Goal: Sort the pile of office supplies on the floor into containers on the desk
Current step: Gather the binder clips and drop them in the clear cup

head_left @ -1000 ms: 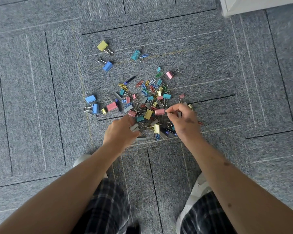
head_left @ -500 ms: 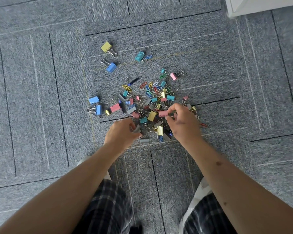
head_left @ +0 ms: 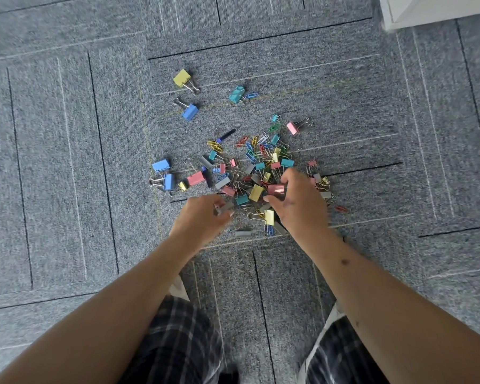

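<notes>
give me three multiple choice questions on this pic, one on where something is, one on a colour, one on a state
1. The farthest yellow clip lies: A) beyond the pile, to its left B) under a knee C) in a box
2. The clip in the grip of the right hand is: A) green B) pink C) black
3. The left hand is: A) flat and empty B) on a knee C) curled round grey clips
Key: 1 A, it sits apart, past the pile's left side; 2 B, a pink clip sits in its pinch; 3 C, grey pieces show within its curl.
</notes>
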{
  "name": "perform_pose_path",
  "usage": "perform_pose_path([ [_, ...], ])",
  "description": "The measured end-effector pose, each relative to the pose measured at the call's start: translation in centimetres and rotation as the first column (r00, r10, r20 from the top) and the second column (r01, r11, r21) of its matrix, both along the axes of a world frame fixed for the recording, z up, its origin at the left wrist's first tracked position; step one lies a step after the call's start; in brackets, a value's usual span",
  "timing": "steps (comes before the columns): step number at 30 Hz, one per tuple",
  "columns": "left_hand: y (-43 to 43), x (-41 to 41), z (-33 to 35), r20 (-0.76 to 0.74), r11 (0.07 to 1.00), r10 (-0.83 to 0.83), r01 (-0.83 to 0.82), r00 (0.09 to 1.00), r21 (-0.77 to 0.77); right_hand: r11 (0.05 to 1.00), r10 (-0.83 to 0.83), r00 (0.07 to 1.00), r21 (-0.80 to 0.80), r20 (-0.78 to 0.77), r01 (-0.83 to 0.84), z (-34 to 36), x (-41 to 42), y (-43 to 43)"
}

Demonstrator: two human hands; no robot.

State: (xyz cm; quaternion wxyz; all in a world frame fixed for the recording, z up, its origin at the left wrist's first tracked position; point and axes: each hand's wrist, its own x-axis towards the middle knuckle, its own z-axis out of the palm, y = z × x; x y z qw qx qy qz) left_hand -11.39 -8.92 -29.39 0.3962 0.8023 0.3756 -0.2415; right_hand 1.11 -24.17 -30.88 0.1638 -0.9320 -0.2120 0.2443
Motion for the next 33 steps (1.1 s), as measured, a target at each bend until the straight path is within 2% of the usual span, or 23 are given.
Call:
perform_pose_path([
  [9, 0.3, -0.2, 0.0, 0.003, 1.0, 0.02, -0.02, 1.0, 0.01, 0.999, 0.025, 0.998, 0.031, -0.058, -0.023, -0.2, 0.0, 0.3],
  [13, 0.3, -0.2, 0.0, 0.031, 0.996, 0.083, -0.082, 0.996, -0.018, 0.999, 0.024, 0.995, 0.049, -0.101, -0.019, 0.3, 0.1, 0.1],
  [20, 2.3, 0.9, 2.2, 0.166, 0.988, 0.152, -0.156, 0.974, 0.016, 0.96, -0.006, 0.998, 0.279, -0.067, 0.025, 1.6, 1.8, -0.2],
  [24, 3.5, 2.7, 4.8, 0.196, 0.969, 0.245, -0.239, 0.95, -0.056, 0.92, -0.018, 0.994, 0.388, -0.108, 0.059, 3.6, 3.9, 0.7],
  [27, 4.3, 4.5, 8.0, 0.247, 0.964, 0.261, -0.241, 0.933, -0.109, 0.902, 0.018, 0.997, 0.432, -0.081, 0.019, 6.7, 5.6, 1.3],
  [33, 5.3, 6.9, 16.6, 0.398, 0.976, 0.212, -0.212, 0.892, -0.045, 0.851, 0.043, 0.999, 0.525, -0.023, -0.024, 15.2, 7.7, 2.6],
])
